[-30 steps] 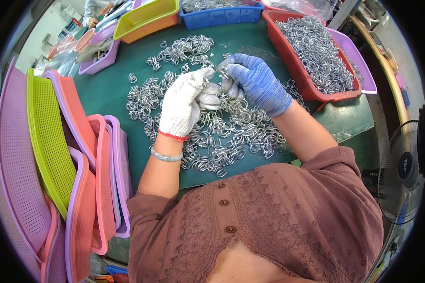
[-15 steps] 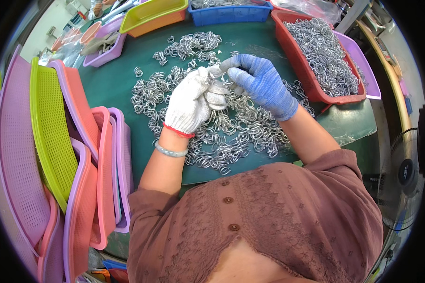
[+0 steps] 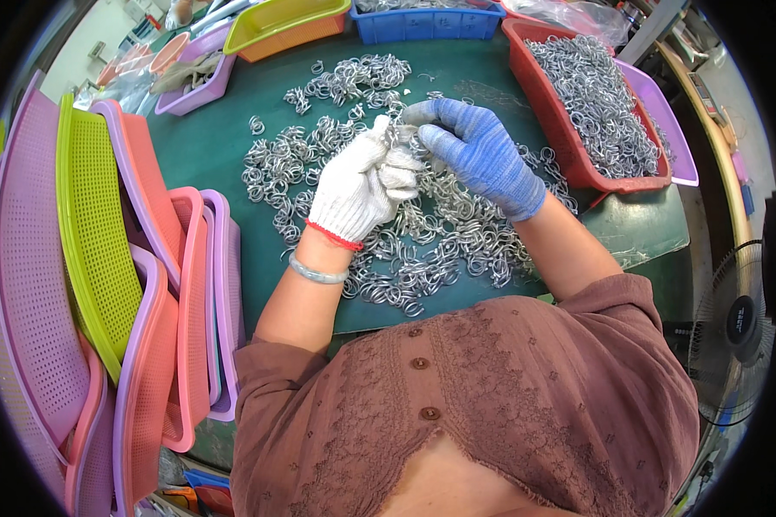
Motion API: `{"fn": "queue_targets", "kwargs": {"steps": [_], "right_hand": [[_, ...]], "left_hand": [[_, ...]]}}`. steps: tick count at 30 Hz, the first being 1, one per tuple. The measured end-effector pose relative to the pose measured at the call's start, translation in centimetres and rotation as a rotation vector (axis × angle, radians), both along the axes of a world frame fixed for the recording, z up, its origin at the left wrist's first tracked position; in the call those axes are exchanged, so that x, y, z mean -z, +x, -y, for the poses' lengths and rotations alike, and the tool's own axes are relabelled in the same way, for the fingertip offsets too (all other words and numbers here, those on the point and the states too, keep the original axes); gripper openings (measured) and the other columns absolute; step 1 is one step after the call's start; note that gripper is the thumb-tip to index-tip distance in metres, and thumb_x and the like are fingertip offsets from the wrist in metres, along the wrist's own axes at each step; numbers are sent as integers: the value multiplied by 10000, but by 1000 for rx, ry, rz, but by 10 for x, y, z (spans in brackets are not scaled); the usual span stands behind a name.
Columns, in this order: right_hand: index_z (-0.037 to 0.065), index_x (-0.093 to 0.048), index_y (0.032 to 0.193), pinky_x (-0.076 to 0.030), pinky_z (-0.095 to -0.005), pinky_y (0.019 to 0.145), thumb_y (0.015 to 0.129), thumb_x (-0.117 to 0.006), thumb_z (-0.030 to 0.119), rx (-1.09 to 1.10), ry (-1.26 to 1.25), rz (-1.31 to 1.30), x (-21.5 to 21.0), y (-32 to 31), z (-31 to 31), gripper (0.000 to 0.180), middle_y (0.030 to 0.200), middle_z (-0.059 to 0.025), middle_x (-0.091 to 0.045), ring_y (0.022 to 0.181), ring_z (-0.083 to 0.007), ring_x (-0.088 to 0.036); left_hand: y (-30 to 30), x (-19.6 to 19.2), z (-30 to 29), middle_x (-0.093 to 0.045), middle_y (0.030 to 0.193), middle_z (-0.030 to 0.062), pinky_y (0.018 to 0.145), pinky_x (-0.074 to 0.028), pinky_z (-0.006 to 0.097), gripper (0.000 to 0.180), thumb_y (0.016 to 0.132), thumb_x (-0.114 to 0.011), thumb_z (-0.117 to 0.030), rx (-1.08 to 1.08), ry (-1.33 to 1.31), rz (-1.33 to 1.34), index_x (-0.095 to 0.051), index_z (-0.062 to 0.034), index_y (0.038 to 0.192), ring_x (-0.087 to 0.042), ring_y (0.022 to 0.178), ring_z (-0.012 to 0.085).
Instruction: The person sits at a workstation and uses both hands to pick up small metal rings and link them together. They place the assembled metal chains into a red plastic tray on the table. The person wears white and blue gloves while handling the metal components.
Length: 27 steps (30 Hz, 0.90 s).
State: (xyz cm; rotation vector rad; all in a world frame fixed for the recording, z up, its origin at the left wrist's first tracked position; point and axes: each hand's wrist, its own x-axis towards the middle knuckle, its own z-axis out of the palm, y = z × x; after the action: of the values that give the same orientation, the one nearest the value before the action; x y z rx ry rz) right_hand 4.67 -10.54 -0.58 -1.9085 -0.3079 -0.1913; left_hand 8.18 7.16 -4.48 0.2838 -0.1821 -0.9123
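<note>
My left hand [image 3: 362, 185], in a white knit glove with a red cuff, pinches small silver metal rings [image 3: 401, 138] at its fingertips. My right hand [image 3: 478, 155], in a blue knit glove, meets it fingertip to fingertip and grips the same rings. Both hands hover above a wide spread of loose metal rings [image 3: 422, 241] on the green table [image 3: 207, 155]. More rings [image 3: 353, 79] lie farther back.
A red tray [image 3: 560, 129] full of rings stands at the right, over a purple tray [image 3: 664, 121]. Stacked pink, purple and green mesh trays [image 3: 103, 258] lean at the left. Yellow, blue and purple bins [image 3: 284, 21] line the far edge. A fan [image 3: 737, 336] stands at the right.
Both hands stayed together over the pile, working the rings at their fingertips; the view shifted slightly, so the hands sit a little lower in the picture.
</note>
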Motion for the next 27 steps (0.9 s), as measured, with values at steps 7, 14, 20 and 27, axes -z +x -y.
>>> {"fn": "queue_targets", "kwargs": {"steps": [7,14,20,27], "right_hand": [[21,-587,1219,-486,-223,682,923,-515,96,-84,-96,-49,1,-1,3,313,959,-15,-646,747,-54,-555],[11,-587,1196,-496,-291,808,895,-546,64,-125,-100,103,10,0,5,309,993,-111,-672,908,-158,-624],[5,-611,1084,-526,-313,733,841,-603,66,-114,-133,91,9,-6,9,250,887,-155,-679,802,-209,-672],[-2,-609,957,-504,-277,631,816,-629,69,-66,-212,141,-4,-26,27,159,742,-103,-619,678,-139,-606]], "left_hand": [[-8,-9,5,-515,695,41,475,-355,247,275,986,-463,-268,-209,334,279,-557,-15,1041,-424,538,112],[-13,-11,5,-587,680,70,469,-444,282,272,981,-475,-247,-342,519,408,-553,4,1052,-537,521,158],[-15,1,10,-590,700,83,471,-473,290,253,966,-507,-236,-232,414,346,-565,1,1034,-559,523,168],[-23,-14,18,-571,675,86,456,-398,270,381,995,-443,-352,-166,469,381,-589,-5,1053,-471,487,146]]}}
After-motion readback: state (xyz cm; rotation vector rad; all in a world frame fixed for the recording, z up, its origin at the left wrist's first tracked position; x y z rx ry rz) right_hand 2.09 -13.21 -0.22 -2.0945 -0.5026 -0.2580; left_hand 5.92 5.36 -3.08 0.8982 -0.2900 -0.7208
